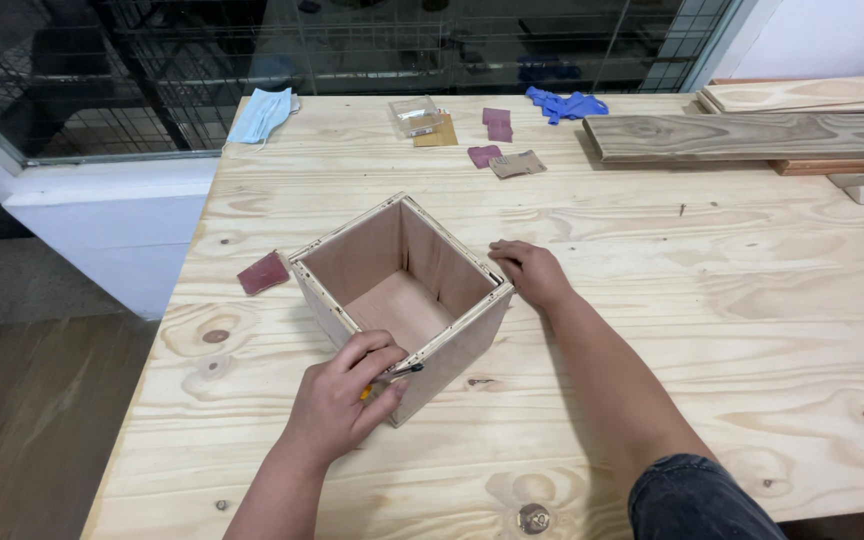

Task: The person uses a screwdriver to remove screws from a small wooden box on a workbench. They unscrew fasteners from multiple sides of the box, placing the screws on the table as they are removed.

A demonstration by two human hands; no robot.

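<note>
An open-topped plywood box [422,270] stands in the middle of a pale pine table [732,300]. My left hand [344,400] is closed around a small tool with a dark tip and a bit of yellow [400,371], pressed against the box's near corner. My right hand [530,272] rests on the table and touches the box's right corner, fingers curled against the wood. The inside of the box holds nothing.
A reddish sandpaper piece [263,272] lies left of the box. At the far edge lie a blue face mask [259,114], a clear plastic packet [414,115], more sandpaper scraps [499,140] and blue gloves [565,104]. Wooden planks [752,135] are stacked far right.
</note>
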